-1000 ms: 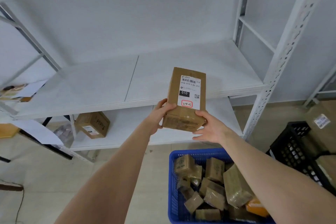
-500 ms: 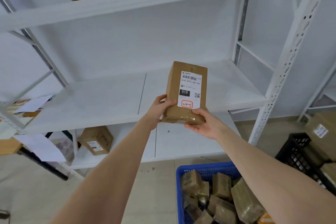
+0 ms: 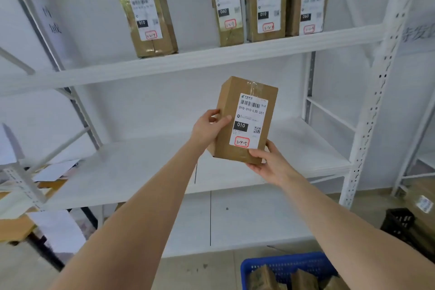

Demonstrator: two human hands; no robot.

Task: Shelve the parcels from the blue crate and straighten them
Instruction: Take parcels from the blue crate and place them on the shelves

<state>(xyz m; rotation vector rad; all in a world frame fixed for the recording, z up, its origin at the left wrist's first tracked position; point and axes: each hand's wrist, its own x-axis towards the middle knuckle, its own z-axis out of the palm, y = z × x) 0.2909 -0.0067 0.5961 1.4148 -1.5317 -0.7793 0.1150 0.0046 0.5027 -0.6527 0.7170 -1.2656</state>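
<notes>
A tall brown cardboard parcel with a white printed label (image 3: 244, 122) is held upright in the air in front of the white metal middle shelf (image 3: 141, 172). The left hand (image 3: 208, 128) grips its left edge, thumb across the front. The right hand (image 3: 268, 162) grasps its lower right corner, fingers curled beneath. Four brown labelled parcels (image 3: 266, 7) stand upright on the white upper shelf (image 3: 211, 59). Below, the blue perforated plastic crate (image 3: 282, 266) holds several more brown parcels (image 3: 303, 280).

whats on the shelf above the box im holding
Four brown parcels stand upright on the upper shelf, labels facing out: one alone at left, three close together at right. Anything behind them is hidden.
</notes>
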